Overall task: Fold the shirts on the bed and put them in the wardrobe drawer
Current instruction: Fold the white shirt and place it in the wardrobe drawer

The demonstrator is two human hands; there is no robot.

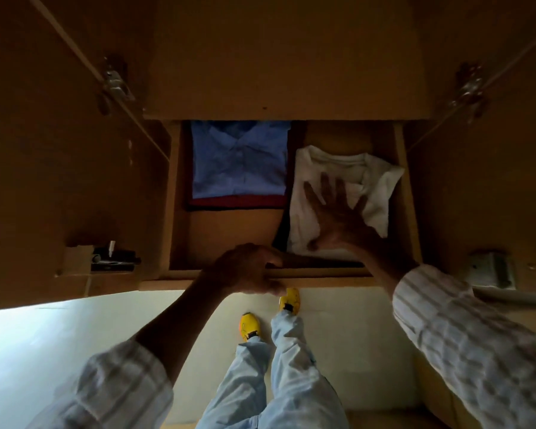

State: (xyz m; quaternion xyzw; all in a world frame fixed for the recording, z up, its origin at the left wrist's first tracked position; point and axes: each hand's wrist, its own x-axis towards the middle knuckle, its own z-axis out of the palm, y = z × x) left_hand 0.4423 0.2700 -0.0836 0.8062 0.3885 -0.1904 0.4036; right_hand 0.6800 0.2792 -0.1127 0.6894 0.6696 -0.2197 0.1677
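Note:
The wardrobe drawer (pixel 322 275) is pulled out below me. On its right side lies a folded white shirt (pixel 381 187) over a darker garment. My right hand (pixel 338 215) presses flat on the white shirt with fingers spread. A folded blue shirt (pixel 239 162) lies at the back left on top of a red garment (pixel 235 202). My left hand (pixel 248 269) grips the drawer's front edge, fingers curled over it.
Both wardrobe doors stand open, the left door (pixel 59 150) and the right door (pixel 492 165), each with metal hinges. A shelf (pixel 285 57) overhangs the drawer's back. Small dark items (pixel 113 257) sit on a ledge at left. My yellow shoes (pixel 249 325) stand on pale floor.

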